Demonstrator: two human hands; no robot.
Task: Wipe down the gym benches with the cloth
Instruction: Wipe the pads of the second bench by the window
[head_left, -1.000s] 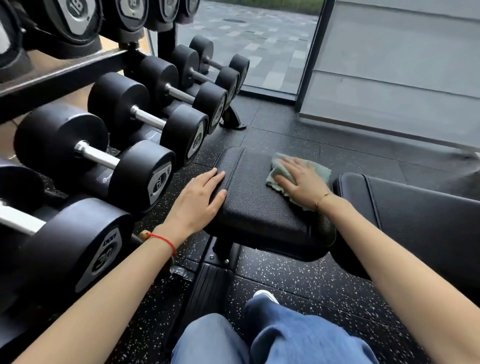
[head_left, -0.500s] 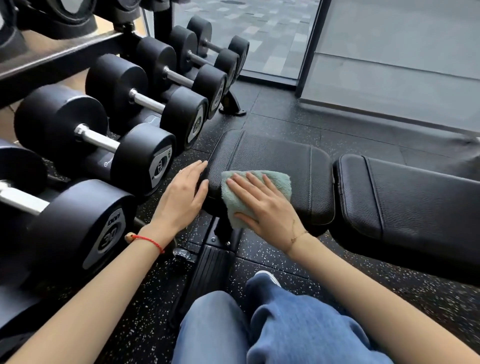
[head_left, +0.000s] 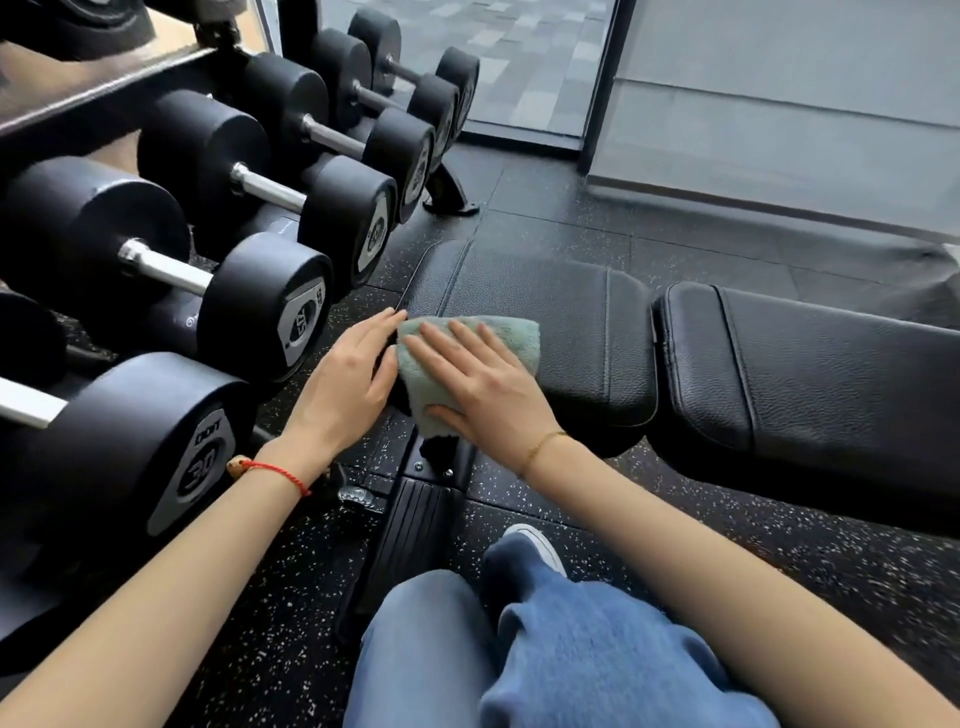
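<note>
Here the right hand (head_left: 480, 384) lay flat on a pale green terry cloth (head_left: 498, 340), fingers straight and spread wide, pressing it onto the near left corner of the bench's black seat pad (head_left: 571, 322). The cloth draped over the pad's front edge, its lower fringe hanging just above the bench's frame post (head_left: 415, 519). The left hand (head_left: 345, 387) rested at the cloth's nine o'clock, fingers straight and close together, against the pad's left end; its fingertips reached the cloth's edge, though whether they touched it could not be told. A red cord bracelet (head_left: 280, 473) circled the left wrist and a thin gold chain (head_left: 543, 449) the right. At the seat pad's three o'clock, just beside it across a narrow gap, lay the bench's back pad (head_left: 810, 364). At nine to eleven o'clock stood a rack of black dumbbells (head_left: 249, 306), the nearest marked 30 (head_left: 202, 470). At six o'clock were blue-jeaned knees (head_left: 519, 649) and a white shoe toe (head_left: 535, 543) on the speckled rubber floor (head_left: 727, 545).
</note>
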